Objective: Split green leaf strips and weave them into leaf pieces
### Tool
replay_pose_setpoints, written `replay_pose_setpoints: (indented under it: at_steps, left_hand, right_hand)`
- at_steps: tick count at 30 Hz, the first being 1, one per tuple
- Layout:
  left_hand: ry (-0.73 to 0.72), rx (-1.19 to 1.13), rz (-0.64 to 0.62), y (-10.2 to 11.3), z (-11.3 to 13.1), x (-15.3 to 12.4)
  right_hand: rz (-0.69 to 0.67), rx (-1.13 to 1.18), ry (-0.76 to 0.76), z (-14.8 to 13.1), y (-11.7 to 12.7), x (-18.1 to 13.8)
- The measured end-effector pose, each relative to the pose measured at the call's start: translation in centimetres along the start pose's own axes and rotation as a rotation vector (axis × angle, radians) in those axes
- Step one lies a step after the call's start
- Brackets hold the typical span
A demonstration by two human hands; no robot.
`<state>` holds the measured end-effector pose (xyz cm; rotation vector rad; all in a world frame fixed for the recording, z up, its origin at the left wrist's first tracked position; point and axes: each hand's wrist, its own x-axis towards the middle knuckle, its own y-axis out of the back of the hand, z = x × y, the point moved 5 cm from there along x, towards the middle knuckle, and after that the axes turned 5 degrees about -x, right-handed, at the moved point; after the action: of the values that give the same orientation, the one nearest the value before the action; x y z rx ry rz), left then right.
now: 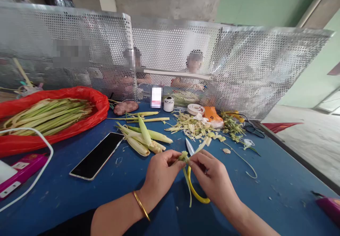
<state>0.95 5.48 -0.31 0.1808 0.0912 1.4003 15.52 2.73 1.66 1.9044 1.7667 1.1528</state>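
Note:
Near the middle of the table, my left hand pinches a small pale green folded piece of plant strip between thumb and fingers. A loose strip end hangs below it. My right hand is closed at the piece's right side, its fingers on a flat pale strip that sticks up beyond them. Under the hands lie scissors with yellow handles; their blades point away from me, and the hands cover part of them. Beyond my left hand rests a pile of pale husks.
A black-screened phone lies left of the husks. Farther left are a red bag of long green strips and a purple power strip. Leaf scraps and a tape roll lie ahead. A perforated metal screen stands behind, people beyond it.

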Motion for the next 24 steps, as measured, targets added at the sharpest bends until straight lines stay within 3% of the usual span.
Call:
replay_pose_setpoints:
  at_steps: [7, 15, 20, 24]
  left_hand:
    - [-0.074, 0.183, -0.042, 0.0, 0.8, -0.9]
    - [-0.133, 0.288, -0.125, -0.1, 0.8, -0.7]
    - [-0.115, 0.384, -0.246, -0.9, 0.9, -1.0]
    - [-0.004, 0.285, -0.507, -2.1, 0.8, -1.6]
  right_hand:
    - [-0.008, 0.120, -0.132, 1.4, -0.8, -0.1]
    - [-0.253, 0.424, -0.176, 0.5, -0.6, 0.2]
    - [-0.083, 0.162, -0.116, 1.0, 0.1, 0.6]
    - [0.054, 0.207, -0.151, 1.4, 0.7, 0.9]
